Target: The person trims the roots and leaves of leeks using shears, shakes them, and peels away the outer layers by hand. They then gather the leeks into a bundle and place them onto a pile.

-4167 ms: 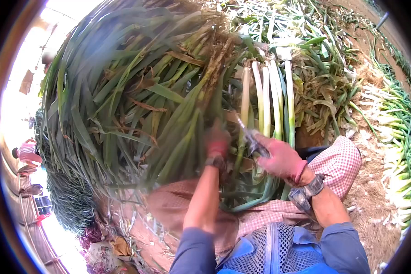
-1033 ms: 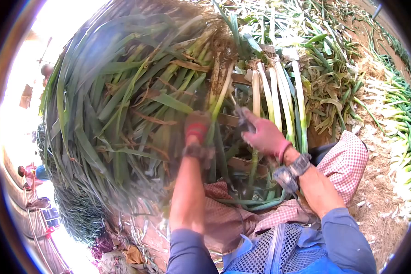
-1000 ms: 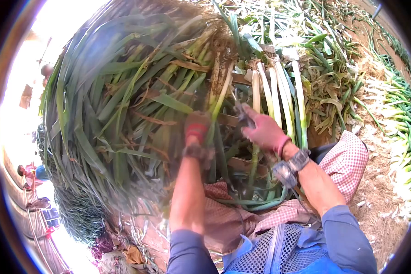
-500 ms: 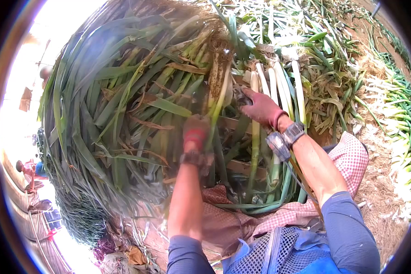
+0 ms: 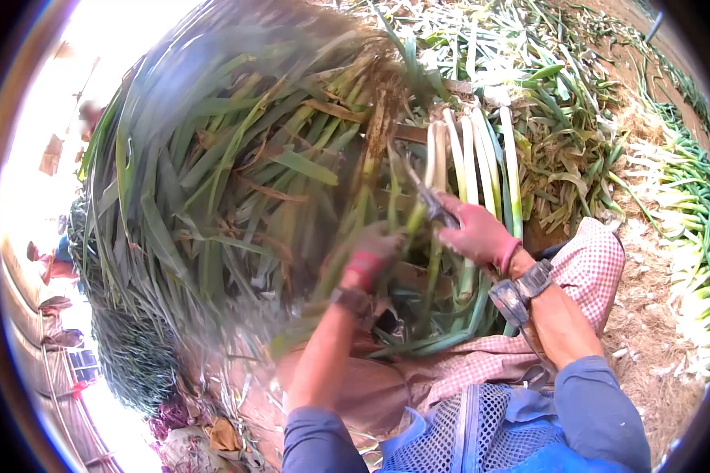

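Right hand (image 5: 483,232) wrapped around the blow gun (image 5: 432,206), nozzle pointing far; left hand (image 5: 376,246) a blur among leek greens, grip impossible to tell! Pale leeks (image 5: 470,158) lie just beyond; cleaning, it seems, next calling for steady aim

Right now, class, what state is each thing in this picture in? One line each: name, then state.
Left hand in dusty red-cuffed glove, blurred, grip unclear
Right hand in pinkish-red glove, closed around the tool below
Grey thin-tipped handheld tool, held, tip pointing away from the person
White-and-green leek-like stalks, lying side by side
Large heap of long green leaves, loose, tangled
Pink-checked cloth, draped over the leg
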### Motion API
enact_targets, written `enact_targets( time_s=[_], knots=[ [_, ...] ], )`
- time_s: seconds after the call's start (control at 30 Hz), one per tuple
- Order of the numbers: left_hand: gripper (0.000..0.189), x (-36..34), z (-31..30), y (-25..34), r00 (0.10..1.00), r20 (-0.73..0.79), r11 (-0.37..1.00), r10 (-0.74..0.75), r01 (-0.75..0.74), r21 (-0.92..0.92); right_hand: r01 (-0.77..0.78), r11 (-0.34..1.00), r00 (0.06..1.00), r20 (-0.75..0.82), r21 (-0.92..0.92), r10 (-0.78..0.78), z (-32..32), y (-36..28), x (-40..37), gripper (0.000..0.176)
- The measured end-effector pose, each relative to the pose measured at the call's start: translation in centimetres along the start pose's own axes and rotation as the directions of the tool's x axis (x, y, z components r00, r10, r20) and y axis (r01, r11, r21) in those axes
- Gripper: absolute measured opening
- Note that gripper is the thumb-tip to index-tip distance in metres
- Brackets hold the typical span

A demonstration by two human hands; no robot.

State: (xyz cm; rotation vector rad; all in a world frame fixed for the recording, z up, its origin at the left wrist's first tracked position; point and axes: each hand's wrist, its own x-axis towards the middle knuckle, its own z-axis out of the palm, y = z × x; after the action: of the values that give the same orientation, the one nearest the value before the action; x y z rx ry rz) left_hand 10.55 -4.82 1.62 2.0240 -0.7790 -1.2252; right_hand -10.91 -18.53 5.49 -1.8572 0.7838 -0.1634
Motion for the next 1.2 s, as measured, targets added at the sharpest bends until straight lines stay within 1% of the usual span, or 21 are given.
enact_targets(
  time_s=[0.03,0.07,0.1,0.13,0.2,0.23,0.27,0.3,0.33,0.37,0.4,0.43,0.47,0.53,0.67,0.77,0.83,0.93,1.03,1.13,1.2],
  knots=[
    [0.036,-1.1,1.6,-0.7,0.998,0.042,0.998,0.048,-0.046,-0.043,-0.085,0.996,0.988,0.132,-0.010,0.086,-0.3,-1.4,-1.1,0.079],
    [0.034,-1.8,3.2,-1.7,0.989,0.144,0.997,-0.041,0.051,-0.065,-0.084,0.996,0.987,0.136,-0.012,0.085,0.3,-1.0,-1.7,0.079],
    [0.032,-2.9,4.9,-2.6,0.984,0.179,0.996,0.009,0.007,-0.088,-0.030,0.999,0.993,0.111,-0.022,0.032,0.9,-0.1,-2.3,0.080],
    [0.034,-5.4,5.7,-0.8,0.959,0.277,0.989,-0.054,0.090,-0.116,0.026,0.999,0.996,0.089,-0.031,-0.023,1.3,0.3,-2.5,0.081],
    [0.036,-7.0,6.1,-0.5,0.891,0.451,0.993,-0.057,0.005,0.115,0.028,0.995,0.999,0.044,-0.093,-0.024,1.5,-0.1,-2.7,0.082],
    [0.036,-7.4,5.0,0.8,0.892,0.448,0.993,-0.056,0.005,0.114,0.072,0.992,0.997,0.045,-0.101,-0.068,1.8,0.2,-2.6,0.082],
    [0.037,-7.4,3.1,2.1,0.900,0.436,0.964,-0.008,-0.109,0.244,0.113,0.988,0.993,0.046,-0.106,-0.108,2.3,0.5,-2.7,0.082],
    [0.037,-7.2,1.1,3.3,0.902,0.431,0.904,0.040,-0.216,0.369,0.075,0.994,0.992,0.110,-0.073,-0.067,2.7,-0.5,-3.0,0.082],
    [0.035,-6.5,-0.9,4.0,0.955,0.294,0.900,0.049,-0.170,0.402,0.099,0.988,0.990,0.109,-0.119,-0.086,2.9,-2.3,-3.5,0.082],
    [0.036,-5.6,-2.3,3.2,0.990,0.116,0.940,0.083,-0.116,0.321,0.085,0.989,0.993,0.097,-0.120,-0.074,3.6,-2.5,-3.1,0.081],
    [0.035,-4.2,-3.7,2.2,0.984,-0.094,0.885,0.150,-0.092,0.456,0.070,0.990,0.995,0.083,-0.121,-0.061,4.3,-2.5,-2.7,0.081],
    [0.034,-3.6,-5.2,2.9,0.960,-0.218,0.805,0.178,-0.015,0.593,0.072,0.990,0.995,0.083,-0.121,-0.062,4.8,-2.7,-2.5,0.081],
    [0.035,-2.2,-6.3,1.4,0.914,-0.299,0.749,0.275,-0.009,0.663,0.072,0.992,0.990,0.129,-0.104,-0.058,5.2,-2.9,-2.3,0.081],
    [0.041,0.2,-7.4,-0.5,0.926,-0.326,0.744,0.191,0.080,0.664,0.068,0.994,0.984,0.169,-0.085,-0.053,6.2,-3.5,-1.9,0.081],
    [0.049,3.0,-7.6,-3.6,0.908,-0.359,0.804,0.215,0.045,0.593,0.006,0.993,0.995,0.102,-0.120,0.007,7.3,-4.1,-0.5,0.081],
    [0.054,2.5,-7.5,-2.0,0.935,-0.315,0.776,0.160,0.078,0.626,-0.010,0.985,0.987,0.154,-0.172,0.037,6.8,-5.0,0.0,0.079],
    [0.057,2.4,-7.1,-1.3,0.929,-0.310,0.719,0.200,0.076,0.691,-0.066,0.988,0.978,0.189,-0.140,0.092,5.9,-5.3,1.0,0.077],
    [0.057,2.8,-6.9,-0.4,0.934,-0.323,0.691,0.150,0.134,0.711,0.013,0.990,0.988,0.155,-0.140,0.009,6.1,-4.5,1.0,0.077],
    [0.057,2.9,-6.6,0.3,0.938,-0.320,0.667,0.133,0.154,0.729,0.044,0.986,0.987,0.158,-0.162,-0.019,6.8,-4.0,-0.1,0.076],
    [0.059,3.5,-6.4,0.4,0.933,-0.332,0.679,0.135,0.157,0.717,-0.044,0.981,0.992,0.105,-0.187,0.065,7.0,-4.4,1.8,0.076],
    [0.061,3.8,-6.3,0.6,0.936,-0.334,0.681,0.110,0.174,0.712,-0.032,0.987,0.991,0.120,-0.158,0.052,6.5,-4.8,1.4,0.076]
  ],
)
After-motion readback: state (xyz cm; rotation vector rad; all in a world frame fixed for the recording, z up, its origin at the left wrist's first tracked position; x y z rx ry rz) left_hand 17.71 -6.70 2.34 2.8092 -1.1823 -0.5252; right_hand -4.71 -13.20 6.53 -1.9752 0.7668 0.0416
